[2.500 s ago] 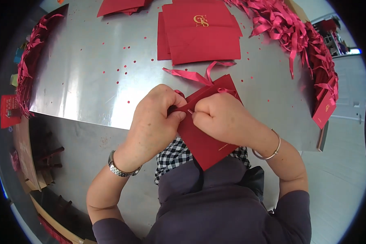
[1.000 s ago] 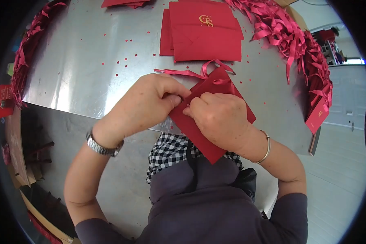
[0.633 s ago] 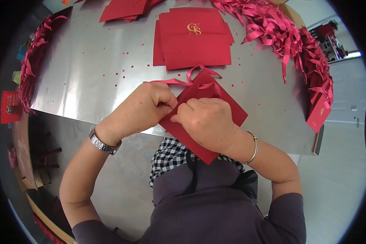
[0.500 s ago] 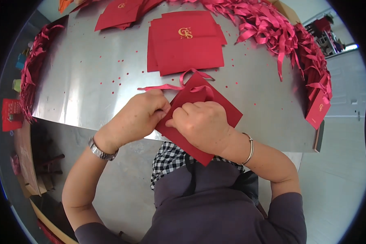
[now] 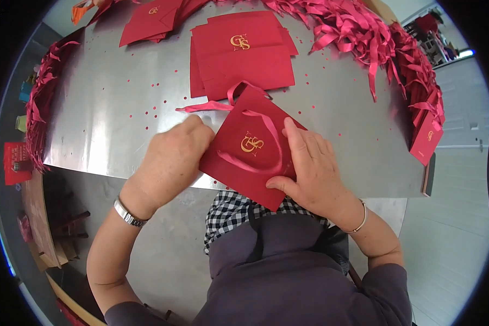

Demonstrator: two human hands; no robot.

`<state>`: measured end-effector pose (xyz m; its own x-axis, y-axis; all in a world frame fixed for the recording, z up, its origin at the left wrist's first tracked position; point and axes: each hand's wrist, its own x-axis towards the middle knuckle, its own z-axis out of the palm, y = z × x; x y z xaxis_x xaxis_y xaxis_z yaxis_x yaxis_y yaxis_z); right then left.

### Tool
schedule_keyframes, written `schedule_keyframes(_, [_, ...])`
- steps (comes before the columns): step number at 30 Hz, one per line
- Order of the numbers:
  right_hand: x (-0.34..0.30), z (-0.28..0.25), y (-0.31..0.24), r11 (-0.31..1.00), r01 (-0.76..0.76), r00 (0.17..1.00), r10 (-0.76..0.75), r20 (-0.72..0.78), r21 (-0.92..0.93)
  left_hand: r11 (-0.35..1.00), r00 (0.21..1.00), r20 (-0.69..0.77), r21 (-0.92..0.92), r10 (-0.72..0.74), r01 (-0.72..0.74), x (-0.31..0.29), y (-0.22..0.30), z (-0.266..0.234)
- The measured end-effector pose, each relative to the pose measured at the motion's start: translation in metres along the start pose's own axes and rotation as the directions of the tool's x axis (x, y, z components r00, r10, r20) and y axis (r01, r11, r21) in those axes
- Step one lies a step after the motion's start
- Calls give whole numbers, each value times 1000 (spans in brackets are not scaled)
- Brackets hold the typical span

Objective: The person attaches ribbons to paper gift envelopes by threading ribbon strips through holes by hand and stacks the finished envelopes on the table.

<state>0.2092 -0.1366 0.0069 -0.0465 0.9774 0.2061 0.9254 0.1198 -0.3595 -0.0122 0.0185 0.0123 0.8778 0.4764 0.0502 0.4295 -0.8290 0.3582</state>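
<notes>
Both hands rest flat and open on one red paper bag (image 5: 250, 149) — neither closes around it. The right hand (image 5: 315, 168) lies on the bag's right half, fingers spread toward the far side, thumb pressing near the bag's near corner. The left hand (image 5: 171, 157) covers the bag's left edge, fingers extended and hidden at the tips.

The bag lies flat at the near edge of the metal table (image 5: 108, 108), turned diagonally: its long axis runs from near-right to far-left, and its near corner overhangs the table edge above the checked shirt (image 5: 233, 214). Its gold emblem faces up. One ribbon handle (image 5: 255, 155) loops across the face; a second ribbon (image 5: 206, 106) trails off the far-left corner.

Just beyond, nearly touching the bag's far corner, sits one stack of flat red bags (image 5: 244, 54); a second, smaller stack (image 5: 149, 22) lies far left. Open bare sheet, dotted with red punch scraps, extends left of the hands.

A ribbon heap (image 5: 364, 38) lines the far-right rim — another ribbon row (image 5: 41, 108) hangs on the left edge. One red bag (image 5: 426, 138) stands at the right edge.
</notes>
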Motion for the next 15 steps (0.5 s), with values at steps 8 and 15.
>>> schedule_keyframes(8, [-2,-2,-1,1000,18,999,-18,36,-8,975,759,-614,-93,-216,202,6,-41,-15])
schedule_keyframes(15, [-2,2,1,999,13,999,-15,52,36,995,913,-397,-38,-99,92,32,-17,19])
